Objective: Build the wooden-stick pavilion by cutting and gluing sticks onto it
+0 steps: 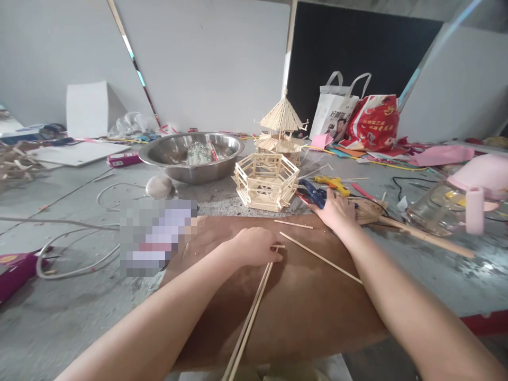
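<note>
My left hand is closed over the brown board, with a short piece of wooden stick at its fingertips. Two long thin wooden sticks run from beneath those fingers toward the bottom edge. My right hand is closed round a blue tool beyond the board's right corner; the hand covers part of it, and its exact kind is unclear. Between my hands a long stick and a shorter stick lie on the brown board. A hexagonal stick-built railing frame stands just past the board.
Behind the frame rises a stick pavilion roof. A steel basin stands to its left. On the right are a yellow tool, a wooden-handled brush and a clear jug. A cable loops at left.
</note>
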The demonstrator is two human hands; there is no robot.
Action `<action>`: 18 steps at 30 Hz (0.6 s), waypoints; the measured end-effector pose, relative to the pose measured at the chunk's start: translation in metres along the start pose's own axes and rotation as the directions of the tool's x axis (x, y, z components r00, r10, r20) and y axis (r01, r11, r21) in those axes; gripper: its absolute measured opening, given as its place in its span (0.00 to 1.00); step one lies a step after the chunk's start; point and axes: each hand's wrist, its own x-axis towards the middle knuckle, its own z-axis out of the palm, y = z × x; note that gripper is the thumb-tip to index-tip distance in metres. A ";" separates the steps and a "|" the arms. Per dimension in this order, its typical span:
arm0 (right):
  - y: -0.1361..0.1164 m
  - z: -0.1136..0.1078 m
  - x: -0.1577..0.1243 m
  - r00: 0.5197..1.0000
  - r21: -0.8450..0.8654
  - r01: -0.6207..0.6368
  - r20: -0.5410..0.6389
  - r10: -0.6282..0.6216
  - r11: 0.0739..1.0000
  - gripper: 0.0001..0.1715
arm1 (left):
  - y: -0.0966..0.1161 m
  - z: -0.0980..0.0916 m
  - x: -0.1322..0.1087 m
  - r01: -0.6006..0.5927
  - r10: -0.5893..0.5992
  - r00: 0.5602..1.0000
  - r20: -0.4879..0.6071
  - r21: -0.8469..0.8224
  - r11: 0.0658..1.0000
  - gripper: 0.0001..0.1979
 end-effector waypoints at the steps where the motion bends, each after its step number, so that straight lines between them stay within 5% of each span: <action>1: 0.000 0.000 0.000 1.000 0.005 0.005 -0.004 -0.005 1.000 0.45 | -0.001 0.000 0.001 0.004 -0.004 1.000 -0.001 -0.005 1.000 0.15; 12: 0.004 -0.001 0.003 0.998 0.077 0.025 -0.056 -0.020 0.997 0.25 | -0.018 0.003 0.011 0.222 -0.224 0.967 -0.119 -0.034 0.974 0.12; 18: -0.011 -0.032 -0.011 0.926 0.440 0.357 -0.054 -0.373 0.824 0.10 | -0.038 -0.004 0.017 0.374 -0.377 0.909 -0.179 -0.049 0.926 0.13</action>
